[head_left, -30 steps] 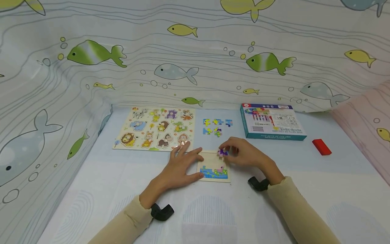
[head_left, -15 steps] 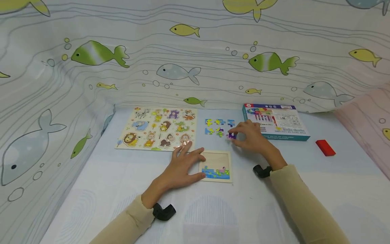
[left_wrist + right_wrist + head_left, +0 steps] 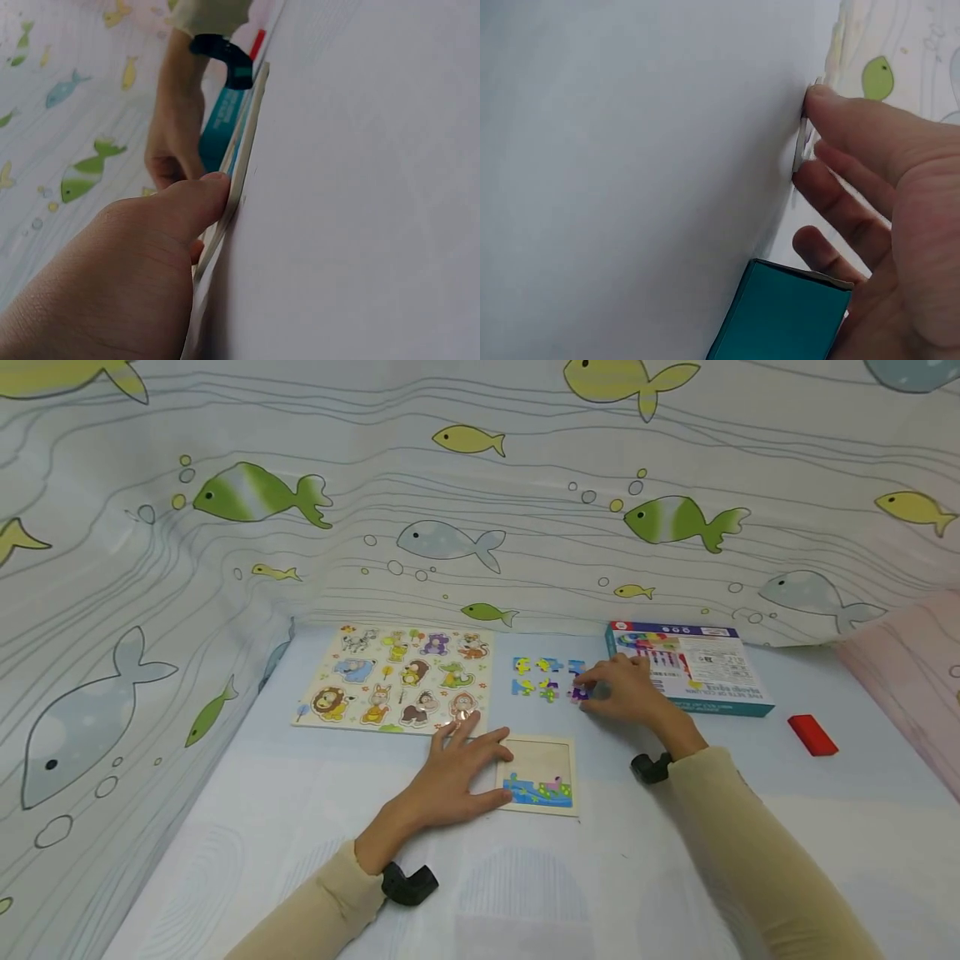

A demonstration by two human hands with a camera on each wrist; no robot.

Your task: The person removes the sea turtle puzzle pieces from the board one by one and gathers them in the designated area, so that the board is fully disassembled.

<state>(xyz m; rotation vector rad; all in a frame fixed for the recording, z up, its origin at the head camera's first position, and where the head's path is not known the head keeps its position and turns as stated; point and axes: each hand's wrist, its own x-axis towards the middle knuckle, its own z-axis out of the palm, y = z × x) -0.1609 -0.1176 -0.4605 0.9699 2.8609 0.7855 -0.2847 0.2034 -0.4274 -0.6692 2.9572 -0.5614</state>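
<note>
My left hand point(image 3: 450, 781) rests on the left edge of a small wooden puzzle tray point(image 3: 540, 760), its fingers spread. In the left wrist view, the thumb point(image 3: 202, 199) lies along the tray's edge. Blue and green jigsaw pieces point(image 3: 536, 793) fill the tray's lower part; bare wood shows above them. Beyond the tray, the thumb and fingers of my right hand point(image 3: 626, 693) pinch a purple jigsaw piece point(image 3: 578, 693) at the table surface. The right wrist view shows that piece point(image 3: 801, 142) edge-on between thumb and fingers. Beside it lie several loose pieces point(image 3: 549, 689) in two rows.
A board with animal pictures point(image 3: 397, 677) lies behind the left hand. At the back right is a flat teal box point(image 3: 720, 703), close to my right hand. Farther right sits a red block point(image 3: 813, 735). A fish-patterned cloth point(image 3: 540, 577) rises behind the table.
My right hand has carried the purple piece from above the tray's upper right corner back to the loose pieces, where it sits at the row's right end. The left hand stays on the tray.
</note>
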